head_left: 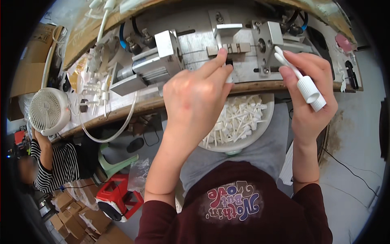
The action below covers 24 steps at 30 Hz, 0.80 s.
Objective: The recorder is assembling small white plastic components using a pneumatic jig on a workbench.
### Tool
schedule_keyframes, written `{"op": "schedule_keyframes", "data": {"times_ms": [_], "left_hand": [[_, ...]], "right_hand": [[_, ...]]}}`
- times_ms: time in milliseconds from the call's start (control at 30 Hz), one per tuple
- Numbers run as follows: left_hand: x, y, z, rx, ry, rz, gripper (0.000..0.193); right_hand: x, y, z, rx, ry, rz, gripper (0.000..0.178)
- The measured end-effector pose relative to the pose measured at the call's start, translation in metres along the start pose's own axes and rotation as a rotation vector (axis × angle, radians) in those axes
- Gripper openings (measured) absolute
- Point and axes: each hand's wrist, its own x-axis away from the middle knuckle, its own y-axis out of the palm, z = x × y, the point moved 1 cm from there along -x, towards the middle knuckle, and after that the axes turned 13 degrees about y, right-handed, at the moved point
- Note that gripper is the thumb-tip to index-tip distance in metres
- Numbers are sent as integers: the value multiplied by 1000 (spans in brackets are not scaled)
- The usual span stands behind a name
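My left hand (194,97) reaches over the metal fixture at the bench edge. Its index fingertip rests on a white rod lying in a small slotted block (239,48), and a white cap end (229,78) shows beside the lower fingers. My right hand (310,87), raised to the right of the fixture, grips white capped applicators (307,88), at least two, with ribbed caps and thin round-tipped stems. Below the bench edge, a white basket (266,116) sits at my lap, filled with many similar white capped pieces.
Metal clamp blocks (165,45) (271,34) with hoses flank the slotted block. Left on the bench are a round fan (49,111), loose white parts and a clear tube (129,118). A person in a striped top (61,164), a red stool (118,195) and cardboard boxes (73,213) are further left.
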Motion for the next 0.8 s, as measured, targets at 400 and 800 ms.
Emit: {"op": "schedule_keyframes", "data": {"times_ms": [400,800], "left_hand": [[2,-18,14,571,-45,99,46],[11,-7,12,91,-30,115,28]], "right_hand": [[12,17,8,267,-488,36,41],[7,24,11,86,-280,28,32]]}}
